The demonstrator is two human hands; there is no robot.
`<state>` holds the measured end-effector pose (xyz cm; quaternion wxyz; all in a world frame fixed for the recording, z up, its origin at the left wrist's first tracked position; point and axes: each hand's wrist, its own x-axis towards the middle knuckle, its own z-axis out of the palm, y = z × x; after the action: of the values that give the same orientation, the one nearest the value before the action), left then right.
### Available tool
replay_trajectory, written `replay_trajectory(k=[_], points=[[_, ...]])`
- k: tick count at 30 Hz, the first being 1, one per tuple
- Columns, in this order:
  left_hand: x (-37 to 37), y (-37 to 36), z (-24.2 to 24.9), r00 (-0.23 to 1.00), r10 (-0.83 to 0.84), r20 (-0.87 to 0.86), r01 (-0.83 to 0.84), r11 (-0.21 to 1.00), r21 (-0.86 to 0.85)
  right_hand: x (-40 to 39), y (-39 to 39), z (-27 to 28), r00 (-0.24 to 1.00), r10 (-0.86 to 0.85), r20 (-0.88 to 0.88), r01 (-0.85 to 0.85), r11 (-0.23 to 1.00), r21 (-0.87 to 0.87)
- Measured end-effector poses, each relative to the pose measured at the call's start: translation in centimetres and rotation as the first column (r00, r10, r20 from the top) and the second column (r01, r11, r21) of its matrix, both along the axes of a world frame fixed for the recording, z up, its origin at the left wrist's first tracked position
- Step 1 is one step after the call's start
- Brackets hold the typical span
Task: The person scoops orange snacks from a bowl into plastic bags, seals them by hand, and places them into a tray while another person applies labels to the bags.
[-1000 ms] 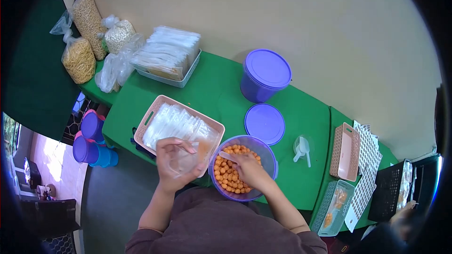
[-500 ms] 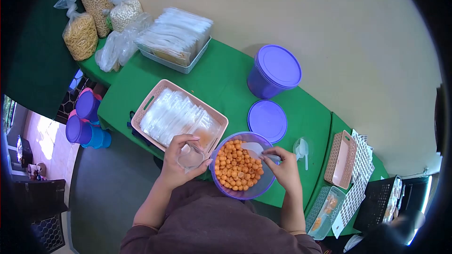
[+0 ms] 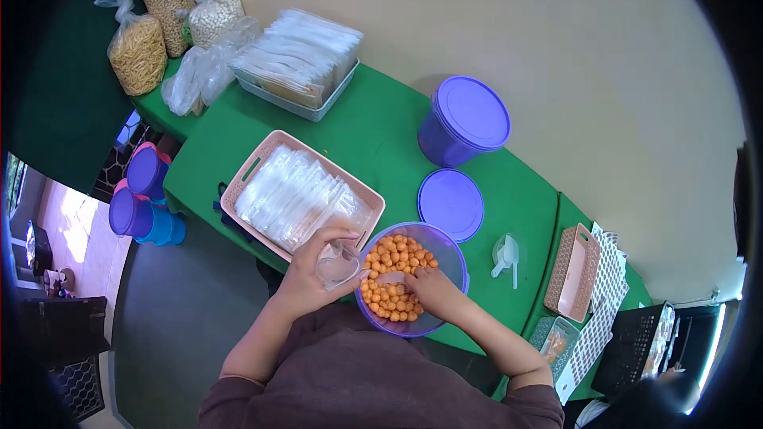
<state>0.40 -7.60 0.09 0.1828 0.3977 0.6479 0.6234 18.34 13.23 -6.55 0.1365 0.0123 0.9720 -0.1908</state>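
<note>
My left hand [image 3: 315,272] is curled around a clear plastic pouch [image 3: 338,268], whose mouth is spread between thumb and fingers; it appears to have nothing in it. This hand sits at the left rim of a purple bucket [image 3: 451,258]. Round orange snack balls [image 3: 389,250] fill the lower part of the bucket. Inside it, my right hand [image 3: 429,290] grips a whitish plastic scoop [image 3: 391,278], its blade pushed among the balls and its handle hidden by my fingers. Just behind my left hand, a pink basket [image 3: 230,200] holds many clear pouches [image 3: 298,191].
A purple lid [image 3: 451,205] lies behind the bucket, near a lidded purple tub [image 3: 469,115]. White plastic spoons [image 3: 509,254] rest to the right. Further right stand a pink tray [image 3: 574,278] and a grey-green basket [image 3: 556,338]. Snack bags [image 3: 137,56] and a pouch-filled basket [image 3: 298,103] stand back left.
My right hand has moved left and down into the bucket, taking the scoop from above the balls in among them. My left hand with the pouch has shifted slightly right.
</note>
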Motion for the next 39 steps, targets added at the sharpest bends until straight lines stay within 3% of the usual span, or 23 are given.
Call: replay_trajectory(k=[2,4,7,11,14,20,23,25,29,31,34,39], points=[[0.0,-0.1,-0.1,1.0,0.012,-0.008,-0.012,1.0,-0.012,-0.1,0.1,-0.3,0.999,-0.006,0.039,0.008,0.998,-0.063],[-0.1,0.0,-0.6,0.998,0.027,-0.05,-0.028,0.999,-0.024,-0.2,0.1,0.1,0.969,-0.079,0.233,0.135,0.963,-0.234],[0.2,0.4,-0.2,1.0,0.01,-0.022,-0.01,0.999,-0.034,-0.4,0.4,0.3,0.949,-0.094,0.302,0.174,0.952,-0.251],[0.3,0.7,0.5,1.0,-0.02,-0.022,0.018,0.997,-0.08,-0.4,1.0,0.4,0.965,-0.065,0.254,0.126,0.965,-0.231],[0.2,0.9,0.4,0.999,-0.034,-0.036,0.03,0.993,-0.118,-0.5,1.0,1.4,0.961,-0.139,0.241,0.201,0.946,-0.255],[0.4,1.2,0.5,0.997,-0.071,-0.028,0.064,0.979,-0.192,-0.8,1.2,5.4,0.977,-0.206,0.062,0.215,0.925,-0.314],[0.4,1.6,0.4,0.991,-0.049,-0.127,0.023,0.98,-0.197,-0.5,1.7,7.7,0.935,-0.288,0.206,0.35,0.84,-0.415],[0.5,1.9,-0.1,0.979,-0.052,-0.198,0.013,0.981,-0.195,0.6,2.2,8.2,0.953,-0.302,0.005,0.279,0.876,-0.394],[0.8,2.8,0.2,0.935,-0.127,-0.331,0.041,0.966,-0.253,2.2,3.2,11.6,0.941,-0.337,0.016,0.318,0.868,-0.38],[1.6,3.5,0.1,0.857,-0.224,-0.464,0.064,0.94,-0.335,2.9,3.2,13.4,0.919,-0.393,-0.031,0.352,0.855,-0.382],[2.9,4.8,0.2,0.786,-0.289,-0.547,0.107,0.934,-0.341,3.8,3.1,14.7,0.913,-0.383,-0.138,0.331,0.895,-0.298],[4.6,6.7,-0.4,0.7,-0.318,-0.639,0.16,0.942,-0.294,4.1,2.7,15.0,0.926,-0.369,-0.083,0.337,0.905,-0.26]])
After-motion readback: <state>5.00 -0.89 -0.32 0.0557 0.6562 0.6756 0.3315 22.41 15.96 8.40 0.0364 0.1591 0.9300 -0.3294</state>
